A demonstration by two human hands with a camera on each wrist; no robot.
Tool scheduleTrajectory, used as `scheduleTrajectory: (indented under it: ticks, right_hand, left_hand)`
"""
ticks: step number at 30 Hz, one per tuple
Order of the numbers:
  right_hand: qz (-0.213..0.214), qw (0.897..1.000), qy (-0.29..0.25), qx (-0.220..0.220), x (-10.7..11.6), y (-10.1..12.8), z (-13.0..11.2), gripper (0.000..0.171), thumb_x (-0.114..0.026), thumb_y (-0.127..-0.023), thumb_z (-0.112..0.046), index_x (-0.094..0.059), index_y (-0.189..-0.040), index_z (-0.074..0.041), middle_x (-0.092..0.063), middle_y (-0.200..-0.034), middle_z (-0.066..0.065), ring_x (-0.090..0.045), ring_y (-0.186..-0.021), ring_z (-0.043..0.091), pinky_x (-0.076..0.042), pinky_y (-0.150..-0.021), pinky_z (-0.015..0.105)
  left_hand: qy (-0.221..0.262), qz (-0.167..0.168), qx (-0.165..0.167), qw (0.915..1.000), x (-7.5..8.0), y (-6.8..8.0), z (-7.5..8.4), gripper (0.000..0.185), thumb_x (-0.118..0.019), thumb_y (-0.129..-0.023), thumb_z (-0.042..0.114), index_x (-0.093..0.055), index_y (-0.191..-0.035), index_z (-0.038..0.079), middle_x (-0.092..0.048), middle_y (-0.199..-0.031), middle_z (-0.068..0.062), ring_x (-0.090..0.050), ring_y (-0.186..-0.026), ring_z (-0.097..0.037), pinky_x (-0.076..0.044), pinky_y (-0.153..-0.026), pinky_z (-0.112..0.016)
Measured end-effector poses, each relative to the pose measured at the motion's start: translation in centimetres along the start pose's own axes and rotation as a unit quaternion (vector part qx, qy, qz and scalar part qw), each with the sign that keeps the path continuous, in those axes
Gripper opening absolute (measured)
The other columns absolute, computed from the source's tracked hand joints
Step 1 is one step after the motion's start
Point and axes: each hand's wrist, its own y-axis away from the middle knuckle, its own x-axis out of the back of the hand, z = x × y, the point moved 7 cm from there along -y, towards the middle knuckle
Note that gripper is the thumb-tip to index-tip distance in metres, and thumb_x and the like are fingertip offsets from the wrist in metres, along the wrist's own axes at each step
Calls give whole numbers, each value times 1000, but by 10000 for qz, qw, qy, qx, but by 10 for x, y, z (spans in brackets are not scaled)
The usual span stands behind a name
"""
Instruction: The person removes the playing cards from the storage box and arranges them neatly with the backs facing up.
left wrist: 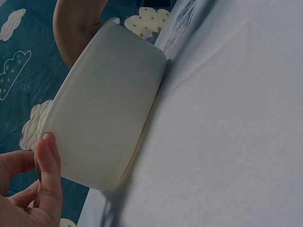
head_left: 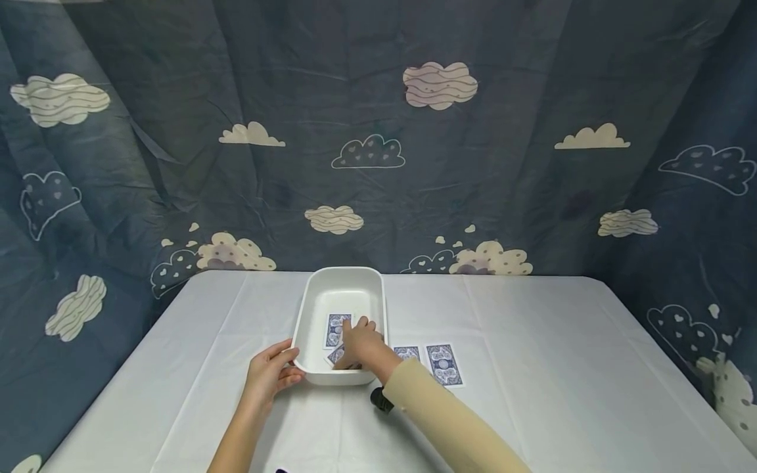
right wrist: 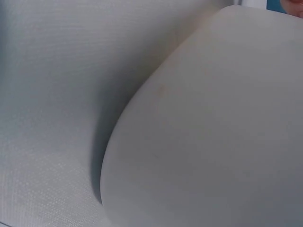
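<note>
The left hand (head_left: 269, 373) steadies the white tub (head_left: 313, 309) at its near corner, fingers curled on the rim. The right hand (head_left: 361, 341) reaches inside over the playing cards (head_left: 336, 328); its grip is hidden. Best to lay each card flat.

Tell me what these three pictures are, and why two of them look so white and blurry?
A person sits at a table wearing three small cameras. The big picture comes from the head camera, looking down at both hands. The other two come from cameras on the wrists, so close to a white tub that its wall fills the view. The left hand holds the tub's near corner; its thumb shows in the left wrist picture. The right hand reaches inside the tub and rests on blue-backed playing cards. Whether it grips one is hidden. Two more cards lie face down on the cloth beside the tub.
</note>
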Motion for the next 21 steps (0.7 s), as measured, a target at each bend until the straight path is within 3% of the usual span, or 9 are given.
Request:
scheduleTrajectory:
  ticks: [12,21]
  right_hand:
    - [-228,9996,24,-190,-1,-6,1,99,-81,-60,-45,-31,-140,-12,-39,-117,20,-41,-103,27,-50,-88,44]
    - [6,10000,-12,98,0,-5,-3,98,-81,-61,-44,-32,-139,-11,-36,-125,19,-42,-107,29,-52,-86,43]
  left_hand:
    - [36,-31,18,10000,-1,-1,-1,50,-53,-88,8,-37,-132,-9,-57,-65,2,-56,-48,-3,-52,-49,-12]
    - [83,-22,19,10000,0,-2,0,50,-53,-88,8,-37,-132,-9,-59,-65,2,-57,-48,-4,-52,-48,-12]
